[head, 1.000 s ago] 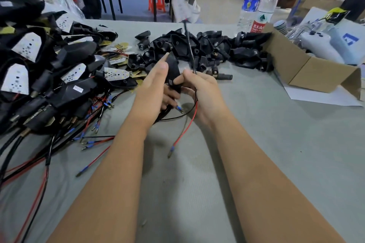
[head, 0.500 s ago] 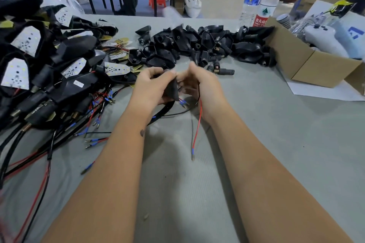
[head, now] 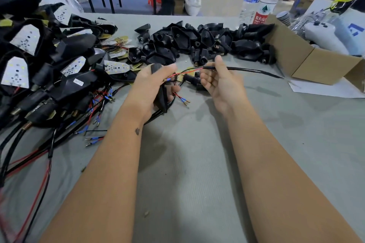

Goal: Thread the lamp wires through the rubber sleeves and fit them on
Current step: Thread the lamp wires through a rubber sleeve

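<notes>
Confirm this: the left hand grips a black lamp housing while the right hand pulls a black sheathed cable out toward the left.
Wrong direction. In the head view, the right hand holds the black sheathed cable stretching out toward the right, to the cardboard box. The left hand does grip the black lamp housing.

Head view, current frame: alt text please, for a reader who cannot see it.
The left hand grips a black lamp housing while the right hand pinches its black sheathed cable over a grey table, behind them a pile of black rubber sleeves.
</notes>
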`<state>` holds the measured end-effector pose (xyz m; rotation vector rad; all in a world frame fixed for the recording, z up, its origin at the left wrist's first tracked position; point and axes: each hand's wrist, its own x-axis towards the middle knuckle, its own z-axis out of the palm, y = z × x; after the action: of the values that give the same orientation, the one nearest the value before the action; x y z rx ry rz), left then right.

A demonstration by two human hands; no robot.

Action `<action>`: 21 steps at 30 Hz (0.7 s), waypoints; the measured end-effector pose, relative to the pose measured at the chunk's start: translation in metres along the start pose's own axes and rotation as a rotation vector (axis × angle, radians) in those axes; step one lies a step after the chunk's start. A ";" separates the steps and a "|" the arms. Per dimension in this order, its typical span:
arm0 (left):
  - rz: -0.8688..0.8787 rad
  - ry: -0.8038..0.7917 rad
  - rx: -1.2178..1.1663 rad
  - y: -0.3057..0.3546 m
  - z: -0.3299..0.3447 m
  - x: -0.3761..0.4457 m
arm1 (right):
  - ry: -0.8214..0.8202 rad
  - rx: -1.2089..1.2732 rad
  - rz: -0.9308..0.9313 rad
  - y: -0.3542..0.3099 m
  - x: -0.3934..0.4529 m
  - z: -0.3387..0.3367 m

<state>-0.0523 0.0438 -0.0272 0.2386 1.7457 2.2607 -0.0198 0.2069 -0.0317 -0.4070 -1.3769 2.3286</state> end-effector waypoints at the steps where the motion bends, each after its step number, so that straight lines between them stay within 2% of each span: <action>1: -0.006 -0.035 0.016 -0.002 -0.001 0.000 | -0.016 0.028 -0.011 0.000 0.000 0.001; 5: 0.032 -0.125 0.158 -0.006 -0.002 -0.001 | -0.053 0.141 -0.014 0.001 -0.002 0.004; 9: 0.102 -0.021 0.189 -0.006 0.003 0.000 | -0.061 0.204 0.030 -0.001 -0.005 0.008; 14: 0.161 0.039 0.268 -0.010 0.007 0.003 | -0.256 0.056 0.071 0.002 -0.013 0.017; 17: 0.198 0.020 0.320 -0.013 0.007 0.003 | -0.355 -0.173 0.031 0.006 -0.019 0.022; 19: 0.228 0.003 0.263 -0.012 0.008 0.002 | -0.363 -0.224 -0.010 0.008 -0.022 0.026; 21: 0.236 0.046 0.096 -0.010 0.009 0.002 | -0.300 -0.151 -0.046 0.007 -0.023 0.030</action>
<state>-0.0504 0.0547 -0.0344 0.4372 1.9437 2.3606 -0.0146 0.1697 -0.0226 -0.0672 -1.6877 2.3259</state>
